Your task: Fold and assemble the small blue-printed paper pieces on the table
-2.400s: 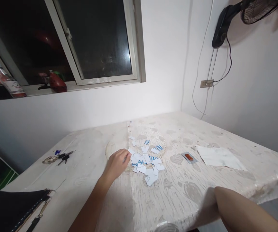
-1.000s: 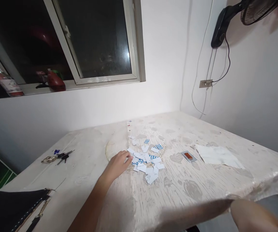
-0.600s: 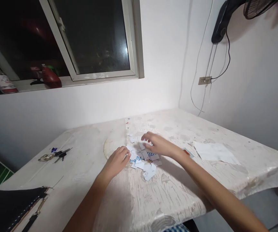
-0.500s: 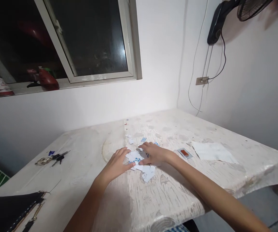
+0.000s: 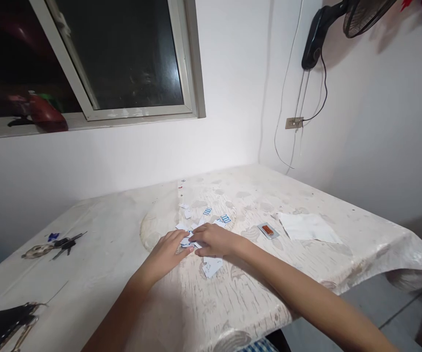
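Note:
Several white paper pieces with blue print lie in a loose pile at the middle of the table, and one printed paper piece (image 5: pixel 213 267) sticks out at the near side. My left hand (image 5: pixel 169 250) rests against the pile's left side, thumb apart from its stretched fingers. Lying over the right part of the pile is my right hand (image 5: pixel 216 240), its fingers reaching left and its thumb spread below. Between the two hands a bit of blue-marked paper (image 5: pixel 187 240) shows. Beyond the fingers are a small blue-striped piece (image 5: pixel 207 211) and another striped piece (image 5: pixel 225 218).
On the covered table (image 5: pixel 255 288), a small packet with an orange-red middle (image 5: pixel 268 231) and a white sheet (image 5: pixel 309 227) lie to the right. Keys (image 5: pixel 64 244) and a black pouch (image 5: pixel 4 325) are on the left. A wall fan (image 5: pixel 315 36) hangs at upper right.
The camera view has shifted slightly to the right. My hands have drawn closer together over the paper pieces, covering more of the pile's middle.

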Available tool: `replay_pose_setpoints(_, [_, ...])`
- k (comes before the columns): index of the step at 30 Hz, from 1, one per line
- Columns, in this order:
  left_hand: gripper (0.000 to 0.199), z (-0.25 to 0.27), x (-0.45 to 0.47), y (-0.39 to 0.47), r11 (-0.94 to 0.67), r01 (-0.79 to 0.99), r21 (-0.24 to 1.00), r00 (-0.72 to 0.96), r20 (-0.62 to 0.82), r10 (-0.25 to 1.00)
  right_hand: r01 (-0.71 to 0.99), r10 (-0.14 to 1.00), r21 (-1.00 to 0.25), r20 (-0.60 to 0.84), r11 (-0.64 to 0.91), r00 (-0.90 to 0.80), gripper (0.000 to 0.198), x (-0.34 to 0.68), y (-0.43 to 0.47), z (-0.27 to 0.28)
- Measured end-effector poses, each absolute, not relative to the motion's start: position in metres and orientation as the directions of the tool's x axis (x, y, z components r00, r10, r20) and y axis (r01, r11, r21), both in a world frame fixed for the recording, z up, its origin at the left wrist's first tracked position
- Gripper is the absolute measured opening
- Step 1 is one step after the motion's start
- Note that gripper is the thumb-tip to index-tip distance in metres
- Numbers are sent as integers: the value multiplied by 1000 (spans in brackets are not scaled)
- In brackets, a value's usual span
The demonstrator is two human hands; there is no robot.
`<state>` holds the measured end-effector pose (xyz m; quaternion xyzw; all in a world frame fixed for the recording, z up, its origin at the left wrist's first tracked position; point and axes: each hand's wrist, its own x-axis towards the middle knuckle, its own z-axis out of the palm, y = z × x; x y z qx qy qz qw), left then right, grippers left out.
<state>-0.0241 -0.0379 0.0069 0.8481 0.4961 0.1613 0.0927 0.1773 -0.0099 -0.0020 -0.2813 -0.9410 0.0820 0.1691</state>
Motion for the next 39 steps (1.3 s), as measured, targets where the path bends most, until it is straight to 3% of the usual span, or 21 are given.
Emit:
replay_pose_setpoints(7, [27, 3, -21, -34, -518, 825, 228, 452, 286, 845, 661, 643, -91, 363, 745, -674, 40, 166, -13, -10])
replay_pose_setpoints(15, [23, -10, -10, -22, -444, 882, 157, 362, 379, 852, 708, 647, 11, 396, 706, -651, 25, 159, -11, -9])
replay_pose_setpoints(24, [31, -7, -8, -22, -418, 825, 379, 248, 421, 872, 743, 701, -128, 466, 657, -540, 50, 164, -2, -8])
replay_pose_setpoints(30, [39, -12, -14, -14, -451, 786, 422, 200, 518, 832, 728, 711, -196, 480, 657, -513, 31, 163, -1, -11])
replay_pose_setpoints(35, [52, -16, -16, -10, -509, 716, 478, 173, 584, 793, 716, 770, -308, 390, 626, -506, 68, 161, -5, -17])
replay_pose_setpoints(39, [58, -17, -14, -13, -563, 637, 526, 218, 578, 787, 693, 788, -384, 382, 611, -483, 75, 164, -4, -17])
